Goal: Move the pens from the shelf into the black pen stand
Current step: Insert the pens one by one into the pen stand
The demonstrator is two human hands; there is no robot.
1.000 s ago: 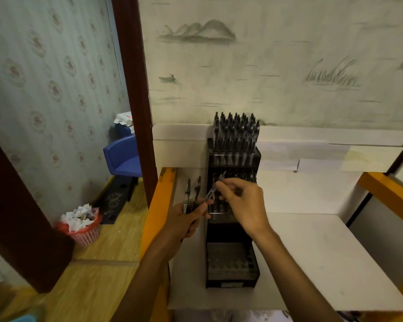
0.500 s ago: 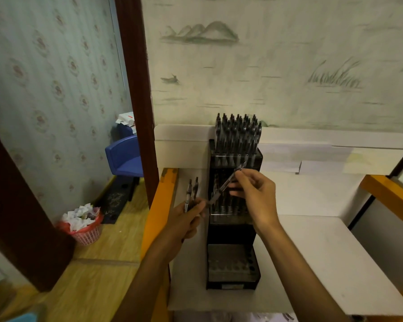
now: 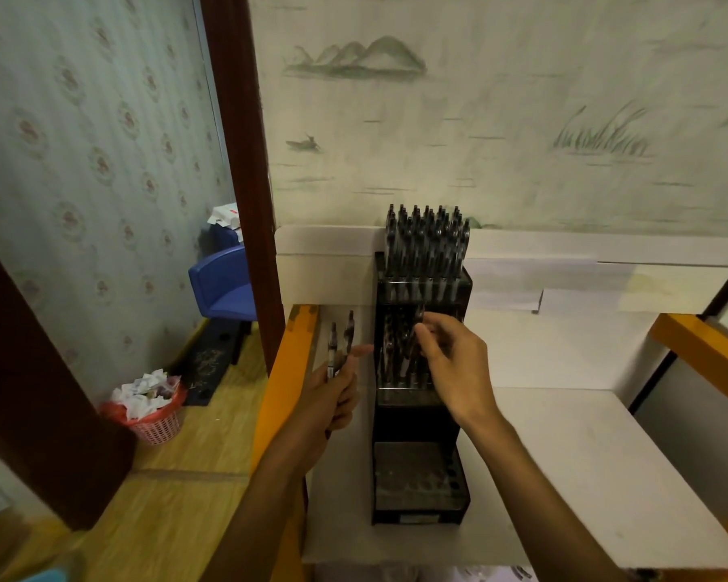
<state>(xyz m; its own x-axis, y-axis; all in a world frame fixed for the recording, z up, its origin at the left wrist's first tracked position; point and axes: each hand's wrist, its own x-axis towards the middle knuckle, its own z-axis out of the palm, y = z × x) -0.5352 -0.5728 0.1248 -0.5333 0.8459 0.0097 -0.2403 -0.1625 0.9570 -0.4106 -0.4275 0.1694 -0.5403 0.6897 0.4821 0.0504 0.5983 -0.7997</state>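
A tiered black pen stand (image 3: 417, 426) stands on the white shelf (image 3: 585, 455). Its top tier is packed with several dark pens (image 3: 427, 241), its middle tier holds several more, and the lowest tier (image 3: 419, 476) shows bare holes. My right hand (image 3: 454, 367) pinches one pen (image 3: 417, 325) upright over the middle tier, its lower part among the pens there. To the left of the stand, my left hand (image 3: 337, 396) grips two pens (image 3: 340, 342) that point upward.
The shelf has an orange left edge (image 3: 282, 371) and a raised white back ledge (image 3: 564, 249) against the wallpapered wall. Below on the left are a wooden floor, a pink wastebasket (image 3: 152, 417) of crumpled paper, a blue chair (image 3: 223, 287) and a dark door frame (image 3: 240, 161).
My right hand took a pen from the bundle in my left hand, raised it and swung it upright into the stand's middle tier. My left hand stays beside the stand.
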